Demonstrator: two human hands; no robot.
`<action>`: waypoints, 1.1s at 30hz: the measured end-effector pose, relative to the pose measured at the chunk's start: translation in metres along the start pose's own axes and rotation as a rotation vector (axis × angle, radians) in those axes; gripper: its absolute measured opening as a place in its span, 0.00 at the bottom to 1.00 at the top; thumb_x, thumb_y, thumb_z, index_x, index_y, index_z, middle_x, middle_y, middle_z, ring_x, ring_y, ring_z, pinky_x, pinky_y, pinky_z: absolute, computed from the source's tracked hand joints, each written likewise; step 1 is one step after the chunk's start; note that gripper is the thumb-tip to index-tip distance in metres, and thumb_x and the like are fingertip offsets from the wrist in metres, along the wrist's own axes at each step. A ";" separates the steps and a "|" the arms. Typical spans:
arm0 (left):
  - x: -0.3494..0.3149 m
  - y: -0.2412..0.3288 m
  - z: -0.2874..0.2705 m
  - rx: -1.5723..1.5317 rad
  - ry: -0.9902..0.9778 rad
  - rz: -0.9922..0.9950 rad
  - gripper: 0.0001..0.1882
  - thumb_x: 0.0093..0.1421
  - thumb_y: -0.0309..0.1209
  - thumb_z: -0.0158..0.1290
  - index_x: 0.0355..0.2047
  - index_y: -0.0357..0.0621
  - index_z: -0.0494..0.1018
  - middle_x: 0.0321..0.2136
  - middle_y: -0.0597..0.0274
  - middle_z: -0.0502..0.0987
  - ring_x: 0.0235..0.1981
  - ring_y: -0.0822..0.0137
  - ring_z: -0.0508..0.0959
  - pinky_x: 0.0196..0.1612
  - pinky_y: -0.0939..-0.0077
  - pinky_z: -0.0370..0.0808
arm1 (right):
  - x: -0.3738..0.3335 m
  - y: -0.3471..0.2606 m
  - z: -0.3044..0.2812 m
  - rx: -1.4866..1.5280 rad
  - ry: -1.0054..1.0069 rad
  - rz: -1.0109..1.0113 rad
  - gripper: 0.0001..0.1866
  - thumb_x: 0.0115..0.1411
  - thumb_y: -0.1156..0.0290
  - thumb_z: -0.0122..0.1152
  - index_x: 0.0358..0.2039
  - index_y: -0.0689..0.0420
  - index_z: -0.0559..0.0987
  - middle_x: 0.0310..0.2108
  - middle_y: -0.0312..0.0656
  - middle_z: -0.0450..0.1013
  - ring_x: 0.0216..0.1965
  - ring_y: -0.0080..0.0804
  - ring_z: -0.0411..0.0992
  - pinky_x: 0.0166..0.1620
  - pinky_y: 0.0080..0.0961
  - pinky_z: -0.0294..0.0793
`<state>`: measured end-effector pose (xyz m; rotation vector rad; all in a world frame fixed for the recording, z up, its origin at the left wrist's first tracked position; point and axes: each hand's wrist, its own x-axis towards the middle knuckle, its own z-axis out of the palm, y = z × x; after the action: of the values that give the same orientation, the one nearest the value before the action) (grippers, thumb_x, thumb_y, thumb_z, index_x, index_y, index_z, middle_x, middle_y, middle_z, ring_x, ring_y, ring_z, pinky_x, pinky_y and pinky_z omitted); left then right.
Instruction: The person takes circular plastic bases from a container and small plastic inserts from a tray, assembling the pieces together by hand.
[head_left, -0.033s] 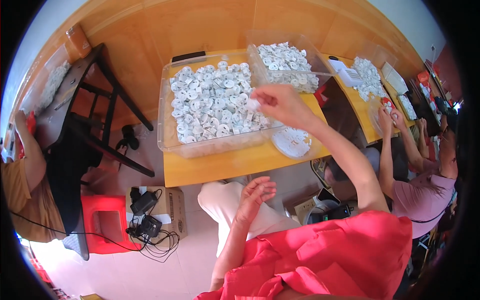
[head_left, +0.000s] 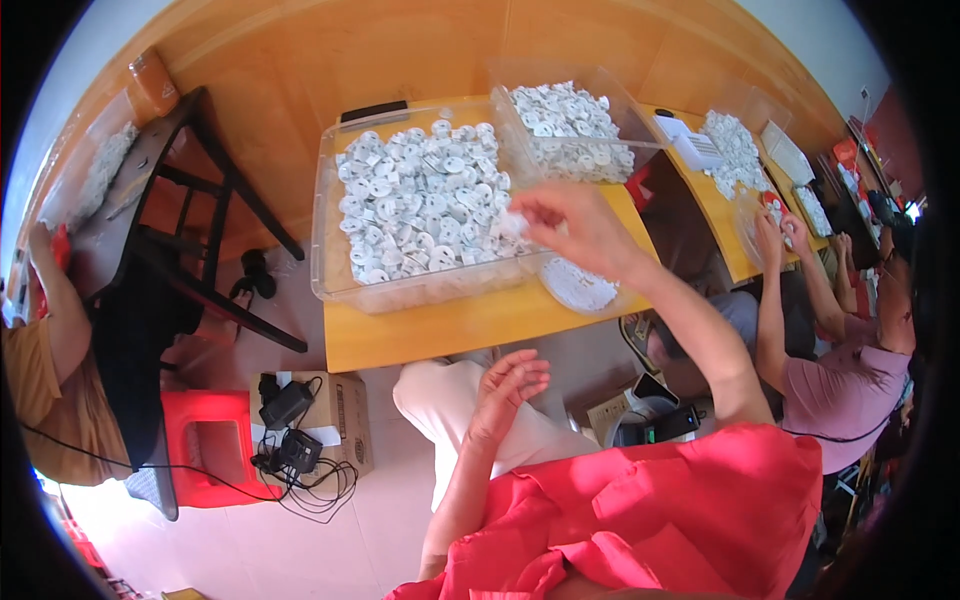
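My right hand (head_left: 572, 228) is over the near right corner of a large clear plastic bin (head_left: 400, 296). Between its fingertips is a small white plastic part (head_left: 514, 223). A heap of similar round white parts (head_left: 420, 200) fills the bin. Just below that hand, a shallow round dish (head_left: 580, 283) holds small white pieces. My left hand (head_left: 510, 388) hovers over my lap, in front of the table edge. Its fingers are curled and pressed together, and whatever they may hold cannot be made out.
Behind the dish stands a second clear bin (head_left: 580, 150) of white parts. A yellow table (head_left: 400, 342) carries both bins. To the right, co-workers' hands (head_left: 780, 235) work at another table. At left are a dark table (head_left: 150, 175), a red stool (head_left: 210, 445) and a cardboard box (head_left: 350, 425) with black adapters.
My right hand has moved slightly right and nearer to me with the white part in its fingertips. My left hand stays almost where it was.
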<state>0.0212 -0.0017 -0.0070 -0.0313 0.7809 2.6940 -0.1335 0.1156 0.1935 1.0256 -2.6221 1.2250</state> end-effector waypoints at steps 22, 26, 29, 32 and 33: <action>0.001 -0.003 0.008 -0.063 0.022 -0.023 0.18 0.58 0.31 0.50 0.48 0.37 0.67 0.39 0.53 0.75 0.36 0.67 0.77 0.40 0.76 0.77 | -0.150 0.042 0.045 -0.172 0.302 -0.009 0.03 0.49 0.76 0.58 0.26 0.60 0.75 0.26 0.44 0.70 0.29 0.42 0.70 0.32 0.32 0.70; 0.001 -0.002 0.006 -0.125 -0.053 0.001 0.22 0.56 0.33 0.54 0.49 0.36 0.67 0.40 0.49 0.74 0.34 0.66 0.77 0.39 0.77 0.76 | -0.116 0.098 0.029 -0.242 0.311 0.197 0.05 0.49 0.75 0.57 0.27 0.61 0.76 0.26 0.47 0.70 0.31 0.45 0.71 0.33 0.34 0.69; 0.000 -0.004 0.005 -0.177 -0.088 -0.003 0.23 0.56 0.34 0.54 0.49 0.36 0.67 0.39 0.49 0.74 0.32 0.67 0.76 0.38 0.78 0.76 | -0.100 0.122 0.028 -0.398 0.071 0.297 0.07 0.46 0.74 0.60 0.27 0.62 0.76 0.27 0.46 0.72 0.33 0.43 0.72 0.34 0.33 0.70; -0.002 -0.003 0.004 -0.169 -0.077 0.013 0.23 0.55 0.34 0.55 0.49 0.36 0.67 0.39 0.49 0.75 0.31 0.68 0.76 0.38 0.78 0.75 | -0.092 0.131 0.031 -0.336 -0.039 0.399 0.07 0.43 0.74 0.61 0.25 0.62 0.77 0.26 0.46 0.74 0.31 0.42 0.73 0.35 0.32 0.71; -0.002 -0.003 0.005 -0.173 -0.078 0.016 0.23 0.55 0.34 0.55 0.49 0.36 0.67 0.39 0.49 0.75 0.31 0.68 0.76 0.38 0.79 0.75 | -0.092 0.133 0.030 -0.294 -0.063 0.415 0.06 0.43 0.74 0.60 0.24 0.62 0.77 0.24 0.46 0.74 0.29 0.42 0.73 0.34 0.32 0.71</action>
<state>0.0245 0.0022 -0.0043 0.0392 0.5263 2.7516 -0.1357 0.2046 0.0557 0.4954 -3.0437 0.8260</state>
